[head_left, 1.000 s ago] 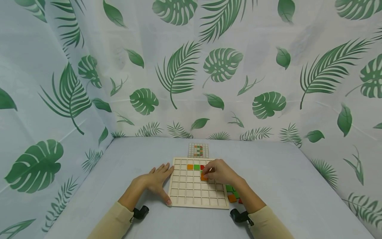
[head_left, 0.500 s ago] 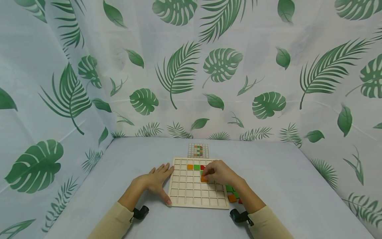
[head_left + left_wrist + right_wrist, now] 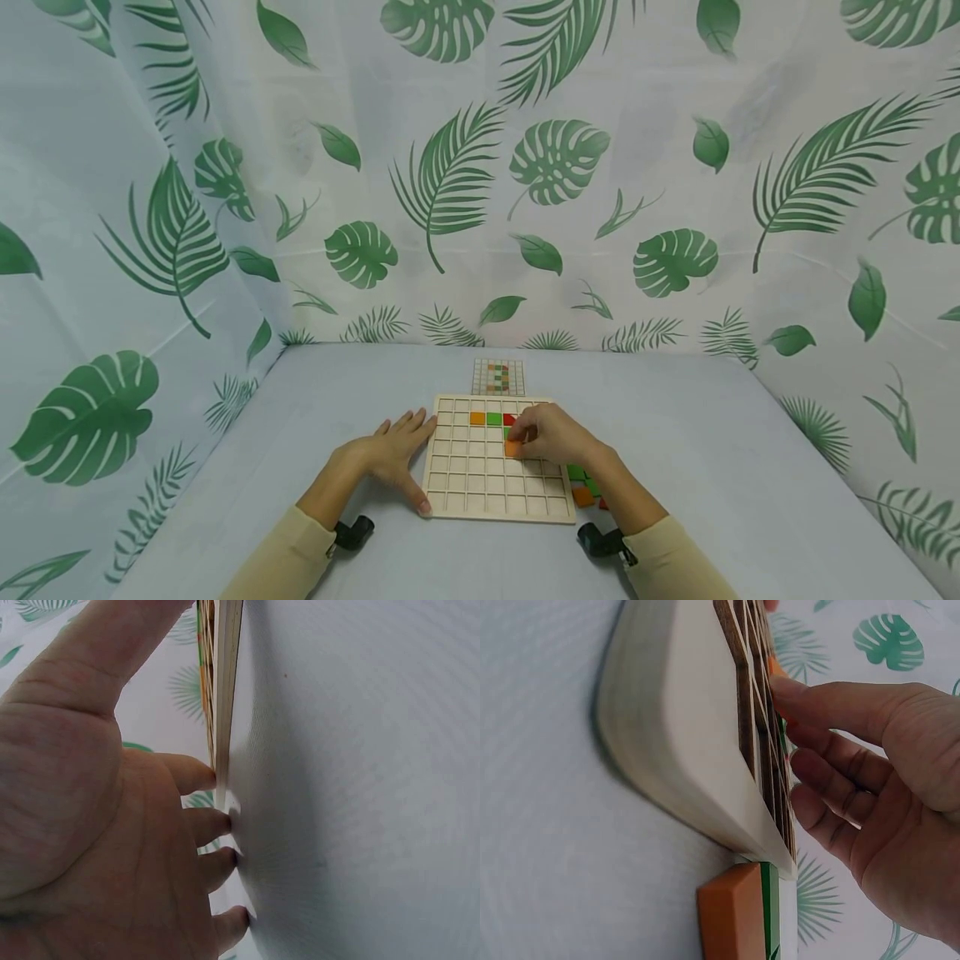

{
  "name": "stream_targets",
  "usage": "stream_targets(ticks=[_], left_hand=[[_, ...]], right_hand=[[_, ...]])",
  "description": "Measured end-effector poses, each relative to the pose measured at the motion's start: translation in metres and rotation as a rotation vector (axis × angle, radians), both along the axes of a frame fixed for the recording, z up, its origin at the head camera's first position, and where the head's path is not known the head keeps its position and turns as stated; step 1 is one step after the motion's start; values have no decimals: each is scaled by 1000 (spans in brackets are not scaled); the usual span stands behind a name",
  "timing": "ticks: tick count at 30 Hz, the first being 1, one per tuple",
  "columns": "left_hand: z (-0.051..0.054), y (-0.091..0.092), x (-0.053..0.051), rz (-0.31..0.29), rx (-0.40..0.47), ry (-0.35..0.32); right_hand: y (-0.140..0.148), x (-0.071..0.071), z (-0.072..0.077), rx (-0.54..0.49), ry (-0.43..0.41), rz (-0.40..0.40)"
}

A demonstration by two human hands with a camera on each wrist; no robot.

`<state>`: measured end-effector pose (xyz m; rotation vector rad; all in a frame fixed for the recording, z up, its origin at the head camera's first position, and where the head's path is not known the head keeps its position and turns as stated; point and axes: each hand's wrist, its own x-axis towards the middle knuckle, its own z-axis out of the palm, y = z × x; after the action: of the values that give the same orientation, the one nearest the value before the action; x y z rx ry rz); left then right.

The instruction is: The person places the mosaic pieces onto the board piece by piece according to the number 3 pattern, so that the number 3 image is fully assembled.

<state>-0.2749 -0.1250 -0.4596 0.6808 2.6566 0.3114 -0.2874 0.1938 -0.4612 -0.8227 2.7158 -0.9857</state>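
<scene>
A wooden grid board point(image 3: 497, 508) lies flat on the table. My left hand point(image 3: 393, 454) rests spread beside it, thumb at the near left corner and fingertips at the left edge; in the left wrist view the fingers point(image 3: 202, 825) touch the table along the board's side. With thumb and fingers, my right hand point(image 3: 555, 433) pinches an orange tile point(image 3: 513, 450) at a square right of the board's middle. A green tile point(image 3: 507, 434) shows just beyond it, partly hidden by the fingers. Farther up sit an orange tile point(image 3: 477, 419), a green tile point(image 3: 493, 419) and a red tile point(image 3: 509, 419) in one row.
Behind the board lies a small pattern card point(image 3: 498, 377) with coloured squares on a grid. Loose tiles, among them green point(image 3: 576, 473), orange point(image 3: 582, 497) and red, lie right of the board, partly under the right forearm. A leaf-printed curtain point(image 3: 450, 292) encloses the table.
The orange tile in my right hand has shifted slightly toward me, and the green tile beyond it has come into sight. The left hand has stayed in place.
</scene>
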Motion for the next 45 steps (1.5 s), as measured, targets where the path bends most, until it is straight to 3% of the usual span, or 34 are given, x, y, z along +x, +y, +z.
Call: stream_targets(ticks=[31,39,45], left_hand=[[-1,-1,-2,-5,3,-4],[2,0,-1,-3,3,-5],[2,-1,-1,8,4,-12]], right_hand=[[0,-1,-1,52,40,0],[14,1,11,4,35,-81],[32,1,18,-5,81,-68]])
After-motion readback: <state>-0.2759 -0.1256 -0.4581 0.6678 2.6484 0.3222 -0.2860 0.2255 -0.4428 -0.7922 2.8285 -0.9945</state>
